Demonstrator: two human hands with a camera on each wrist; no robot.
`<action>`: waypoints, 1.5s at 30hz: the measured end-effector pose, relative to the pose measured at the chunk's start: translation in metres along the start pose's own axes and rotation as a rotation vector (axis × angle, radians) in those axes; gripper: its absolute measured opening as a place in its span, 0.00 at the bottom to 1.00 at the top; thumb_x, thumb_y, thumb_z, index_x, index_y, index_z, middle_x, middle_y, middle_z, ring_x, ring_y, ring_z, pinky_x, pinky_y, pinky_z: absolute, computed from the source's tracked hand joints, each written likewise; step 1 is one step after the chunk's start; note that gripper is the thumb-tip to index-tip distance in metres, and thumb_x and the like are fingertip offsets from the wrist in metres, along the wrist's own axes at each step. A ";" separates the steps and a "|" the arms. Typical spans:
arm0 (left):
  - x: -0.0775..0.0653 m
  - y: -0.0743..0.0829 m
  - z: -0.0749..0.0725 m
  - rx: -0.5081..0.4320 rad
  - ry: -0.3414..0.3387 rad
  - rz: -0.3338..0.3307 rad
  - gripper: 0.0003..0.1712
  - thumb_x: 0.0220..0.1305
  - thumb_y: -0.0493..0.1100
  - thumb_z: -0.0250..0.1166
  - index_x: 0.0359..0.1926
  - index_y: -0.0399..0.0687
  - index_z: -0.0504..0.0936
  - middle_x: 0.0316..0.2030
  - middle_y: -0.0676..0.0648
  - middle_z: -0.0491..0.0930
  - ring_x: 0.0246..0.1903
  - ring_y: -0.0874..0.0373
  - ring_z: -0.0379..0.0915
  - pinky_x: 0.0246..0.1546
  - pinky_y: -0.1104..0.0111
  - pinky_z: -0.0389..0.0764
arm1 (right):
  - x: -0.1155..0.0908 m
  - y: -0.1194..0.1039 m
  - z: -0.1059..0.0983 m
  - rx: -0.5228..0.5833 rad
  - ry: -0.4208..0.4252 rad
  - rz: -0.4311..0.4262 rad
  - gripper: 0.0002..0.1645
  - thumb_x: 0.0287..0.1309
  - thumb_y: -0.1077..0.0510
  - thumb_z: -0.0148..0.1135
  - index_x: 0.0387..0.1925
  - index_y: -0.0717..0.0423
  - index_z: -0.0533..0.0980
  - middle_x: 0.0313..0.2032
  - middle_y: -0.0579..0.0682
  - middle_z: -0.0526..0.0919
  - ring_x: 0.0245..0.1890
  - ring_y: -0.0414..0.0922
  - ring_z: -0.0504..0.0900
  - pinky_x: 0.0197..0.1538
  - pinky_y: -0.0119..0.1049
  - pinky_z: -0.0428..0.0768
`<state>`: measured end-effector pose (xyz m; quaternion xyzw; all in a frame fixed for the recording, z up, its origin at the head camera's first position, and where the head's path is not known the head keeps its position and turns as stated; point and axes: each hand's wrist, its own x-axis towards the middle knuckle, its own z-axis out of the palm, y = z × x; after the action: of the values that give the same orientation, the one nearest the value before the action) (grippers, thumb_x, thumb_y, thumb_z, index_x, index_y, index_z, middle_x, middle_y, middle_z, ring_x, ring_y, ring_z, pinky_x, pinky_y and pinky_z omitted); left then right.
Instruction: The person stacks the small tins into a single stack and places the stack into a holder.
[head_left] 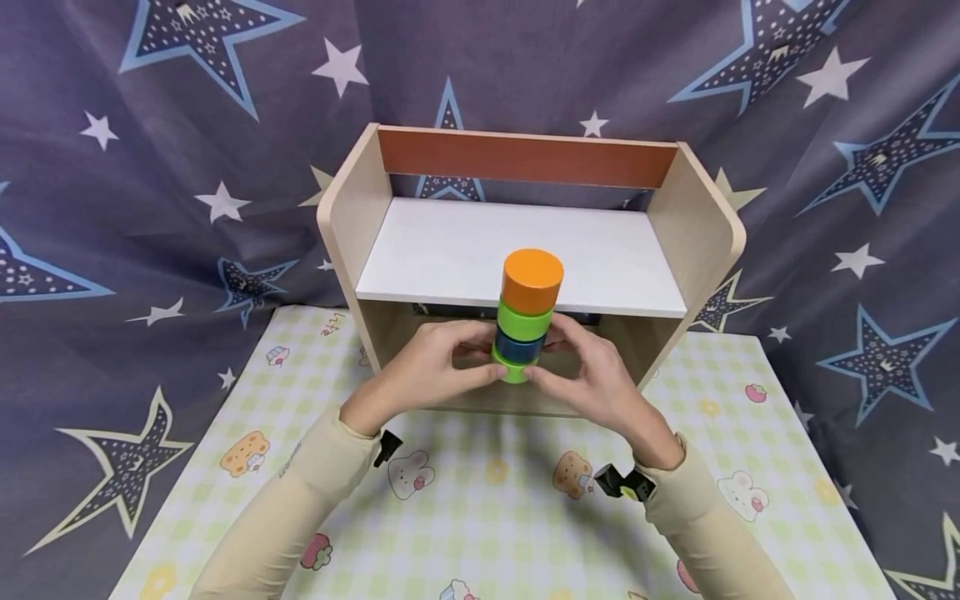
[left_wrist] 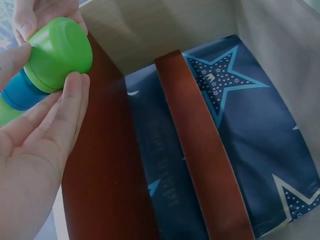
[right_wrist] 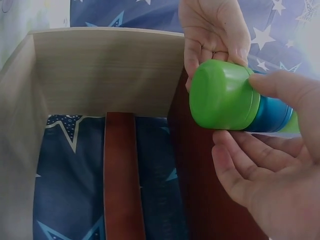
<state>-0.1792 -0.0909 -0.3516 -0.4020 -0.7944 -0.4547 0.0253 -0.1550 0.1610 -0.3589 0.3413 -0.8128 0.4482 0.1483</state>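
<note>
A column of coloured cylinders [head_left: 531,287] is held upright in the air between both hands, in front of the shelf's white board. Its top is orange, followed downward by green, dark blue and green. The left hand [head_left: 427,367] grips the lower part from the left, thumb in front and fingers behind. From the right, the right hand [head_left: 600,379] holds the same lower part with its thumb on the near side. Both wrist views show the underside of the bottom green piece [right_wrist: 222,95], rounded at its edge. Under it, fingertips [left_wrist: 75,82] of the left hand touch its side.
A small wooden shelf unit [head_left: 450,250] stands at the back of the table, with a white board, pale side panels [head_left: 693,212] and a brown back rail [head_left: 525,157]. The checked tablecloth [head_left: 495,517] covers the table. Behind hangs a dark star-patterned curtain [head_left: 517,75].
</note>
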 end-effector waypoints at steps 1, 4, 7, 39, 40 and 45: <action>0.001 0.001 -0.001 0.004 -0.001 -0.001 0.21 0.64 0.48 0.72 0.56 0.48 0.82 0.49 0.54 0.82 0.46 0.65 0.80 0.46 0.72 0.82 | 0.001 -0.001 -0.001 -0.002 0.001 -0.003 0.38 0.55 0.63 0.74 0.66 0.56 0.70 0.46 0.48 0.84 0.45 0.44 0.82 0.51 0.44 0.82; 0.003 0.006 -0.004 0.007 -0.007 -0.003 0.22 0.65 0.49 0.71 0.57 0.48 0.82 0.50 0.54 0.82 0.46 0.65 0.80 0.47 0.72 0.82 | 0.004 -0.004 -0.004 0.001 0.004 -0.011 0.38 0.55 0.63 0.74 0.66 0.57 0.71 0.46 0.49 0.84 0.45 0.44 0.82 0.50 0.46 0.82; 0.006 0.009 -0.008 0.010 0.000 0.004 0.22 0.65 0.49 0.71 0.57 0.49 0.82 0.51 0.54 0.82 0.46 0.65 0.81 0.47 0.71 0.82 | 0.007 -0.006 -0.006 0.001 0.014 -0.014 0.38 0.54 0.63 0.75 0.66 0.57 0.71 0.47 0.48 0.83 0.45 0.43 0.82 0.50 0.46 0.82; 0.034 0.030 -0.037 0.011 0.027 0.004 0.23 0.66 0.52 0.69 0.59 0.48 0.81 0.51 0.55 0.82 0.46 0.64 0.81 0.50 0.69 0.81 | 0.042 -0.023 -0.026 0.059 0.070 -0.020 0.40 0.56 0.66 0.72 0.69 0.57 0.68 0.57 0.51 0.80 0.52 0.46 0.80 0.53 0.42 0.82; 0.035 0.030 -0.038 0.007 0.027 0.001 0.23 0.66 0.51 0.69 0.58 0.48 0.81 0.51 0.55 0.82 0.46 0.64 0.81 0.50 0.69 0.81 | 0.043 -0.023 -0.026 0.061 0.071 -0.019 0.40 0.56 0.66 0.72 0.69 0.57 0.68 0.57 0.51 0.80 0.52 0.46 0.80 0.53 0.42 0.82; 0.037 0.030 -0.040 -0.005 0.030 -0.003 0.22 0.66 0.50 0.69 0.58 0.48 0.82 0.51 0.54 0.82 0.46 0.62 0.81 0.49 0.68 0.82 | 0.046 -0.023 -0.027 0.061 0.071 -0.015 0.40 0.57 0.66 0.72 0.70 0.57 0.67 0.58 0.51 0.79 0.53 0.46 0.79 0.54 0.44 0.81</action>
<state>-0.1974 -0.0897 -0.2920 -0.3941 -0.7932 -0.4629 0.0357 -0.1749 0.1556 -0.3044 0.3358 -0.7905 0.4833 0.1698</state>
